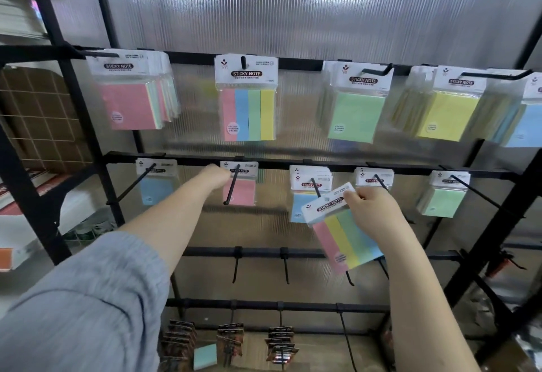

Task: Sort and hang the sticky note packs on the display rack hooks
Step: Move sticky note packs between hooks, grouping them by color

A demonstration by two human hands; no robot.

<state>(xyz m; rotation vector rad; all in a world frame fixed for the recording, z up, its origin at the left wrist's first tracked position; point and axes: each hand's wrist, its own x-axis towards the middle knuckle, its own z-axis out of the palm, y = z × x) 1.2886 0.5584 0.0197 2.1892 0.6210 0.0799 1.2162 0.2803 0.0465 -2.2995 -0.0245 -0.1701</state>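
The right hand (372, 210) pinches the white header of a striped pack (346, 239) between thumb and fingers. The pack hangs tilted, its pink, yellow, green and blue strips slanting down to the right, in front of the middle rail of the rack (88, 125) and just before the third hook (316, 187) of that rail. Behind it on that hook sit blue packs (302, 195).

The left hand (217, 176) reaches to the second hook (232, 185) of the middle rail, beside the header of a pink pack (242, 191) hanging there. Its fingers are turned away, so whether it grips anything cannot be told. A grey sleeve (82, 304) covers the upper arm.

Along the top rail hang pink packs (129, 101) at the left end, a striped one (247, 107), green packs (355, 113), yellow packs (445, 113) and a blue pack (525, 125) at the right edge. The middle rail also carries a blue pack (157, 187) at its left end and green packs (443, 198) near its right end. The lower rails hold bare hooks (236, 266); dark packets (281, 342) hang at the bottom.
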